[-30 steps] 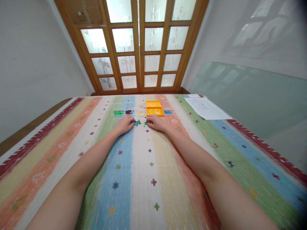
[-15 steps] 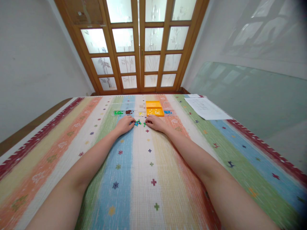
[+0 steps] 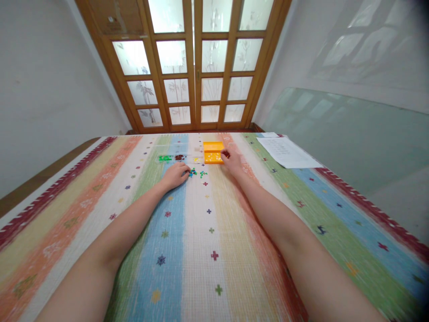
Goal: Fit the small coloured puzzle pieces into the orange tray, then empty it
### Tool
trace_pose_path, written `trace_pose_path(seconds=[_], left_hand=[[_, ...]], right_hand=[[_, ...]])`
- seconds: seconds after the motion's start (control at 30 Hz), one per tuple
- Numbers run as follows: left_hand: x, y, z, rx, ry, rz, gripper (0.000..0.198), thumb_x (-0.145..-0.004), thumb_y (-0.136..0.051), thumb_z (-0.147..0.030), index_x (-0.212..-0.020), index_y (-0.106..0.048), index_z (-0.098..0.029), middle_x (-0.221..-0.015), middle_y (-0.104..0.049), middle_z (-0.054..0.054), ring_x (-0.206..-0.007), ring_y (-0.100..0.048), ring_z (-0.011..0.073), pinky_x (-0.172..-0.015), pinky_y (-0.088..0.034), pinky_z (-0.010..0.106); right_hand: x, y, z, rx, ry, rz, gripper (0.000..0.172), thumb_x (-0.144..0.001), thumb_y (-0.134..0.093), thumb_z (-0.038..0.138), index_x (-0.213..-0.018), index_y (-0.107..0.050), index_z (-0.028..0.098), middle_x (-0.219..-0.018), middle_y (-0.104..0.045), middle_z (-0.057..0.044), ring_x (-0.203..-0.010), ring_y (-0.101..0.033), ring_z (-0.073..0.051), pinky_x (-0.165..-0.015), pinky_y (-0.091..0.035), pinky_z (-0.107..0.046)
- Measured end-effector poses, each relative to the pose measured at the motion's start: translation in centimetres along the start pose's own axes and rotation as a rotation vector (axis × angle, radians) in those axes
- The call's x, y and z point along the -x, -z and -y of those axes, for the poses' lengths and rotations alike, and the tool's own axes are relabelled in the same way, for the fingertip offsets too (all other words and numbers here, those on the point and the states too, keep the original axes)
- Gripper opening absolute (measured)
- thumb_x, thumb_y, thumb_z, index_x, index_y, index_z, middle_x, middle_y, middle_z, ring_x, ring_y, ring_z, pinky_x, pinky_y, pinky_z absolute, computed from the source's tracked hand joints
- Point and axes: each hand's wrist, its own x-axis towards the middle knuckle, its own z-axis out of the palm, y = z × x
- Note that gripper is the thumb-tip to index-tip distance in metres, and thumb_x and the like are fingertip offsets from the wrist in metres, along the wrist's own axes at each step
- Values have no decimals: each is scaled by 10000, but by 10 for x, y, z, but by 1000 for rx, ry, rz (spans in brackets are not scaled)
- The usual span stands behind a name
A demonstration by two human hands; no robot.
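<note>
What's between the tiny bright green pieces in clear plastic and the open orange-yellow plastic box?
The head view shows small dark-brown pieces, then small yellow pieces nearer the box.

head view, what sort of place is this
Probably a room in a home: a striped, patterned tablecloth lies in front, wood-framed glass doors stand beyond, and pale walls rise on both sides.

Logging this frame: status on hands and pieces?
Left hand at small mixed pieces on cloth. Right hand at yellow box, right edge. Grasps unclear. Right hand partly blocks box.
</note>
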Motion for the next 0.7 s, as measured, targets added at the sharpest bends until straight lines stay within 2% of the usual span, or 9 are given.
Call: trace_pose_path(seconds=[0.13,0.23,0.5,0.7], left_hand=[[1,-1,0,13,-4,-4,216,-978,-575,-277,-1093,-755,-243,-1084,-698,88,-1075,-636,267,-986,-489,411],[1,-2,1,4,-19,-3,222,-981,-568,-272,-1104,-750,-242,-1098,-695,88,-1082,-633,266,-993,-485,413],[1,0,-3,24,-24,7,219,-976,-573,-271,-1099,-753,-247,-1085,-693,82,-1093,-629,268,-1007,-485,417],[1,1,-7,16,-38,3,231,-981,-575,-272,-1128,-751,-246,-1112,-693,88,-1099,-621,269,-1019,-484,425]], right_hand=[[-9,15,-28,23,-69,-139,261,-875,-500,276,-996,-710,180,-1010,-754,-103,-899,-663,-239,-862,-524,-365],[-10,18,-39,44,-108,-209,277,-856,-499,247,-991,-727,169,-1031,-766,-122,-938,-679,-257,-893,-523,-383],[-9,15,-36,49,-106,-175,298,-869,-515,236,-1037,-754,176,-1081,-776,-113,-951,-687,-255,-919,-527,-388],[-8,18,-43,140,-146,-265,310,-868,-493,200,-1035,-752,171,-1080,-767,-133,-981,-674,-275,-926,-512,-399]])
